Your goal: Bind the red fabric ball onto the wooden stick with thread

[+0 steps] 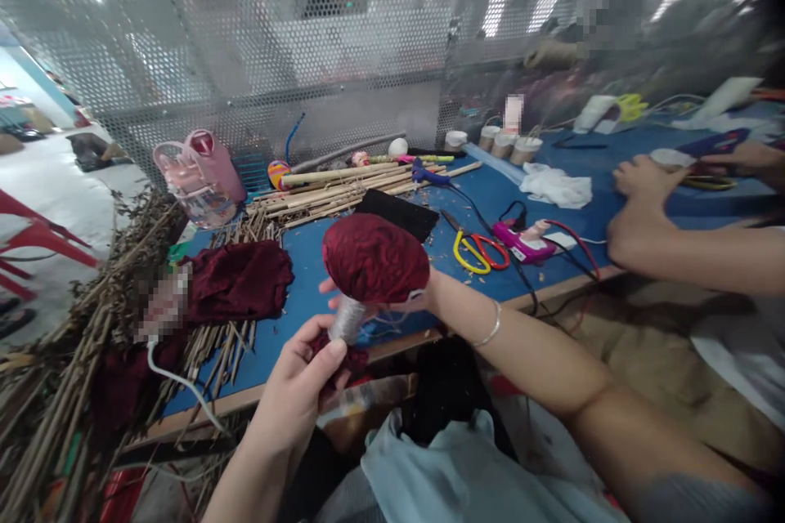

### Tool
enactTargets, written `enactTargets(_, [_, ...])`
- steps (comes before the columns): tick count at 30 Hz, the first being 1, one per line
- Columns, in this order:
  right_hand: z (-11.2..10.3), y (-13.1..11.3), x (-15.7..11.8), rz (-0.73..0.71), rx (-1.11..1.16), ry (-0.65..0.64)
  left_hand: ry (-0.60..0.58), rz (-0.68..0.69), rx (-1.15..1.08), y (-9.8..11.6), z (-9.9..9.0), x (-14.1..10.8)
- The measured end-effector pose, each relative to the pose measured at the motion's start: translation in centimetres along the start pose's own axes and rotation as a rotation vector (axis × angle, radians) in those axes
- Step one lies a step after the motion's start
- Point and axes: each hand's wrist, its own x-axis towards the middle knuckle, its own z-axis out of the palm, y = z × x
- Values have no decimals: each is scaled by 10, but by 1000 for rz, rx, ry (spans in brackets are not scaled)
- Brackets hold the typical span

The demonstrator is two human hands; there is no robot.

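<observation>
A rounded piece covered in dark red cloth [375,258] is held up over the table's front edge, its silvery wrapped neck [347,320] pointing down. My left hand [311,366] pinches the lower end of that neck between thumb and fingers, with more red cloth bunched below. Behind and under the rounded part is my right hand [423,294], mostly hidden by it; a few fingertips show at its left side. Whether those fingers grip or only support the piece cannot be made out.
Dark red cloth [245,279] and dry stalks [226,351] lie at left. Scissors [475,252], a purple power strip [524,241] and a blue glue gun [429,173] lie right of centre. Another person's hands [647,184] work at the far right. Mesh panels [275,41] stand behind.
</observation>
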Motion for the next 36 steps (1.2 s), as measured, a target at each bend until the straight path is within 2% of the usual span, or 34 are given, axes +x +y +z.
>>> enactTargets(3, [-7, 7, -19, 15, 72, -107, 198, 24, 36, 2, -2, 1])
enactTargets(6, [-27, 5, -42, -97, -97, -27, 288, 54, 26, -1, -10, 6])
enactTargets(8, [-47, -1, -53, -172, -217, 176, 288, 89, -1, -2, -17, 10])
enactTargets(10, [-64, -9, -57, -207, -410, 533, 269, 112, -32, 0, -24, 15])
enactTargets(12, [-71, -14, -52, -242, -662, 924, 236, 119, -54, 2, -27, 18])
enactTargets(13, [-68, -14, -46, -277, -753, 1037, 212, 114, -55, 3, -26, 19])
enactTargets(14, [-61, -12, -39, -323, -785, 1053, 184, 104, -54, 3, -24, 20])
enactTargets(15, [-50, -9, -31, -363, -758, 970, 148, 88, -54, 3, -20, 21])
enactTargets(17, [-21, 3, -14, -376, -532, 551, 64, 48, -55, 3, -12, 21])
enactTargets(19, [7, 14, 0, -282, -277, 103, -9, 12, -53, 2, -6, 20])
enactTargets(20, [17, 18, 5, -232, -206, -63, -26, 4, -47, 2, -4, 19])
enactTargets(21, [25, 21, 9, -199, -179, -161, -27, 5, -38, 2, -4, 18])
enactTargets(22, [29, 23, 10, -191, -186, -187, -11, 16, -27, 2, -4, 17])
enactTargets(23, [31, 23, 11, -203, -210, -155, 12, 33, -15, 1, -6, 17])
enactTargets(26, [29, 24, 9, -272, -232, 47, 80, 83, 36, -2, -10, 17])
enactTargets(31, [30, 35, 4, -275, -237, 243, 185, 189, 128, -11, -11, 27])
enactTargets(33, [32, 38, 3, -296, -305, 284, 226, 244, 243, -14, -10, 32])
enactTargets(36, [31, 35, 6, -260, -494, 293, 366, 342, 602, -16, -6, 37])
